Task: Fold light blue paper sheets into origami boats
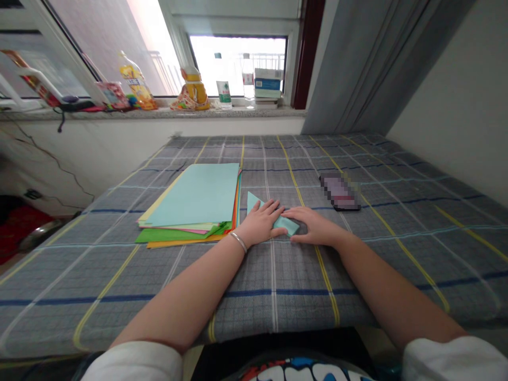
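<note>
Checked cloth [246,312] carried the folded blue paper [286,226], where the left hand [261,220] lay flat and the right hand [314,225] curved loosely at its edge, so uneven pressing could perhaps skew the fold.

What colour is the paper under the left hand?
The paper is pale turquoise; see head view.

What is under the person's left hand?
Light-blue folded paper lies under the left hand, with parts showing on both sides. The middle is covered, so any creases there, and anything beneath the paper, cannot be seen.
</note>
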The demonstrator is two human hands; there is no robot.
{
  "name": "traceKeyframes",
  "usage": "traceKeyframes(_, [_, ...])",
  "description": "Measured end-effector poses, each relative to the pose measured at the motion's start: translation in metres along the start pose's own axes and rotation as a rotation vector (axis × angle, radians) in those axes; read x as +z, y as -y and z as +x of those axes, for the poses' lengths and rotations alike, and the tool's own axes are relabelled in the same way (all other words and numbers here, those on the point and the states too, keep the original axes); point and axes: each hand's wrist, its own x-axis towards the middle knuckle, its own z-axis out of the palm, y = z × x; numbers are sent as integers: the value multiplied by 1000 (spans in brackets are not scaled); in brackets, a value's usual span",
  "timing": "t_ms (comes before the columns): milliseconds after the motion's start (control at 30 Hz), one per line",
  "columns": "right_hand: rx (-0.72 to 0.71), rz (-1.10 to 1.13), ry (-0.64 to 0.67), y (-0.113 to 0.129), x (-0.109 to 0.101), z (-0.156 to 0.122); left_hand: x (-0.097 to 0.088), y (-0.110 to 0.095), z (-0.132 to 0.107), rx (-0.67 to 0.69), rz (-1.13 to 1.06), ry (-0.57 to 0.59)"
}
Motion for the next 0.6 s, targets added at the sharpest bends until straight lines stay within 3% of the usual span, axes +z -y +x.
traceKeyframes(300, [5,9,22,0,-2,3,-6,5,-4,73,-95,36])
traceKeyframes(600, [55,30,15,0,-5,3,-8,10,-2,101,-269,-59])
